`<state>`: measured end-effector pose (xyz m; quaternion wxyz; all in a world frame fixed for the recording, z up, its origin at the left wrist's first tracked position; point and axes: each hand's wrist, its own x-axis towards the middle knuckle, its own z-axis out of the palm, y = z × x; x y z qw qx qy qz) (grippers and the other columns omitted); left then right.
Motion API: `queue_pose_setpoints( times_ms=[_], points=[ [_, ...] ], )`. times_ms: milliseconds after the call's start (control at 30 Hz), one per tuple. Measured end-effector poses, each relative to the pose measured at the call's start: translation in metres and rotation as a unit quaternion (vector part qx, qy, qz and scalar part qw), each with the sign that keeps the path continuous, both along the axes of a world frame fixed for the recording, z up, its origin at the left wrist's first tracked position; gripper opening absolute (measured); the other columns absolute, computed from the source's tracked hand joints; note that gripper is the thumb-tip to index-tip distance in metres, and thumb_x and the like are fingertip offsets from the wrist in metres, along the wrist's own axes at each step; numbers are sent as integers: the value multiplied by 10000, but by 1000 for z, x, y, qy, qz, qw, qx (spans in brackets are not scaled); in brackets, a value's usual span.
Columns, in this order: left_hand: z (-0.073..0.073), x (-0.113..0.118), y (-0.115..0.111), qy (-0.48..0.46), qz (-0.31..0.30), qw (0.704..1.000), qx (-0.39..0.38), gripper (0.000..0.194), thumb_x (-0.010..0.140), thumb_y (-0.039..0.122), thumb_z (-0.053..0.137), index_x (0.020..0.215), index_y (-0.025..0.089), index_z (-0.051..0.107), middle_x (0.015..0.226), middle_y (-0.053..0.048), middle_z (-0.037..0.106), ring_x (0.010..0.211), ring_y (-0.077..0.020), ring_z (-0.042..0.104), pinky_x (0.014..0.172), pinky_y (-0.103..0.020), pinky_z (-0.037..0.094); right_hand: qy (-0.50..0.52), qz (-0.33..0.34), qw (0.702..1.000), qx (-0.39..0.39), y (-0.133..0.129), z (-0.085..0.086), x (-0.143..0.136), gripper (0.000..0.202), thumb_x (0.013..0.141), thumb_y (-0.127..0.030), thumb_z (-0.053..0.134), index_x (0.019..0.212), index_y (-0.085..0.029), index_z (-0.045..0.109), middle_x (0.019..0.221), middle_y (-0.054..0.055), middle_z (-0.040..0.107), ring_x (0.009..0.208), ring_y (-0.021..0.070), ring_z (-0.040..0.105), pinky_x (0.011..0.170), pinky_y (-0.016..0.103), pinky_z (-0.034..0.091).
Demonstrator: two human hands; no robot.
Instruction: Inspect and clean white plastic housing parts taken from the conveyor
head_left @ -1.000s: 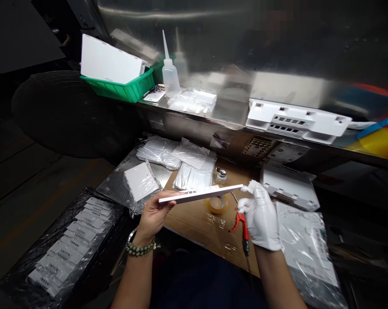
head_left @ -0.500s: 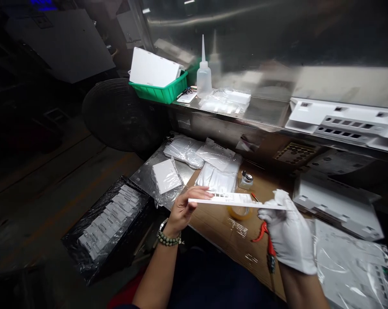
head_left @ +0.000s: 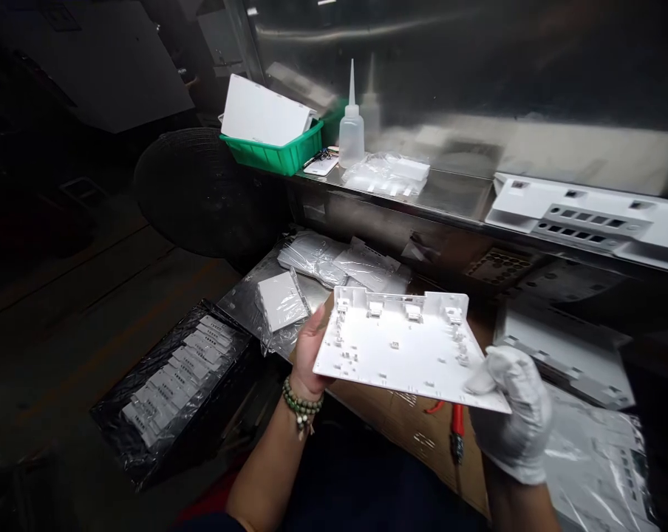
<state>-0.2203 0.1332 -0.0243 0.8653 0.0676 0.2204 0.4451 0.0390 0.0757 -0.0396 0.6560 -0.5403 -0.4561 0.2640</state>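
Note:
A white plastic housing panel [head_left: 400, 355] is held up between my two hands, its inner face with clips and small posts turned toward me. My left hand [head_left: 310, 351], bare and with a beaded bracelet at the wrist, grips the panel's left edge. On the right corner, my right hand [head_left: 511, 410] in a white glove pinches the panel, thumb on the inner face. Below the panel lies a red-handled tool [head_left: 457, 428], partly hidden, on the brown cardboard [head_left: 378, 410] covering the bench.
A black-lined box [head_left: 173, 377] of white parts stands at lower left. Bagged white parts [head_left: 312, 255] lie behind the panel. On the shelf are a green bin [head_left: 278, 155], a squeeze bottle [head_left: 352, 137] and white housings [head_left: 589, 218]. More bagged panels [head_left: 589, 451] sit at right.
The panel has turned from nearly edge-on to showing its inner face. Both hands have kept hold of it, and it now covers the tape roll and small jar behind it.

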Motion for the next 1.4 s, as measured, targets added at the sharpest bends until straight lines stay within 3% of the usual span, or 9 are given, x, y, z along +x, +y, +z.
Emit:
queue_pose_setpoints(
  times_ms=[100, 233, 300, 467, 700, 900, 1033, 1233, 1400],
  points=[
    [7, 1, 12, 5, -30, 998, -63, 566, 926, 280, 563, 1439, 46, 515, 1275, -223, 699, 1211, -391, 655, 1101, -570, 451, 11, 46, 998, -41, 12, -5, 16, 192, 935, -415, 631, 1045, -259, 653, 743, 14, 672, 726, 219, 665, 767, 400, 531],
    [28, 8, 24, 34, 30, 995, -84, 541, 938, 257, 515, 1422, 16, 517, 1237, -229, 715, 1181, -394, 672, 1101, -597, 449, -204, -47, 978, -12, 29, 6, 18, 259, 899, -450, 700, 1054, -242, 704, 1073, 65, 706, 1055, 254, 650, 1012, 478, 491],
    [38, 14, 26, 54, 50, 995, -62, 523, 943, 276, 520, 1402, 24, 538, 1232, -219, 721, 1198, -393, 663, 1118, -598, 438, -278, -27, 960, 19, 26, 21, -2, 185, 903, -407, 714, 1007, -257, 739, 1037, 58, 713, 1015, 243, 653, 986, 446, 508],
    [48, 29, 21, 76, 65, 994, 32, 503, 936, 311, 545, 1377, 71, 582, 1268, -187, 714, 1224, -389, 650, 1147, -591, 422, -296, 184, 934, 77, 2, 51, -80, 186, 911, -226, 708, 1087, -283, 730, 976, 39, 731, 859, 183, 692, 770, 298, 564],
    [49, 29, 15, 123, 134, 983, 29, 520, 916, 287, 593, 1409, 125, 564, 1289, -153, 711, 1216, -378, 657, 1141, -576, 441, -339, 189, 919, 76, 4, 46, -95, 162, 905, -167, 664, 1030, -256, 716, 903, 31, 716, 803, 163, 679, 720, 262, 536],
    [46, 22, 13, 121, 115, 985, 34, 529, 947, 343, 537, 1412, 91, 561, 1313, -182, 692, 1273, -391, 615, 1161, -603, 408, -329, 206, 916, 96, 3, 49, -104, 164, 911, -187, 676, 1058, -248, 715, 903, 34, 714, 794, 158, 670, 722, 267, 543],
    [37, 5, 15, 97, 94, 985, 103, 531, 982, 385, 474, 1425, 107, 567, 1347, -180, 672, 1341, -399, 558, 1178, -629, 367, -303, 162, 936, 71, 10, 40, -84, 142, 904, -189, 690, 1014, -259, 746, 920, 31, 733, 820, 167, 685, 743, 289, 560],
    [20, -32, 13, 51, 123, 980, 144, 551, 991, 421, 468, 1478, 175, 538, 1437, -148, 615, 1447, -378, 432, 1231, -615, 259, -230, -83, 970, 7, 22, 29, -13, 98, 888, -318, 741, 950, -249, 771, 941, 37, 739, 862, 199, 690, 822, 368, 560],
    [2, -48, 8, 7, 98, 980, 173, 506, 1014, 407, 403, 1471, 256, 558, 1400, -93, 651, 1485, -325, 373, 1251, -603, 168, -271, -45, 961, 19, 24, 29, -13, 101, 921, -308, 700, 973, -260, 772, 966, 45, 740, 890, 194, 689, 831, 364, 565]
  ],
)
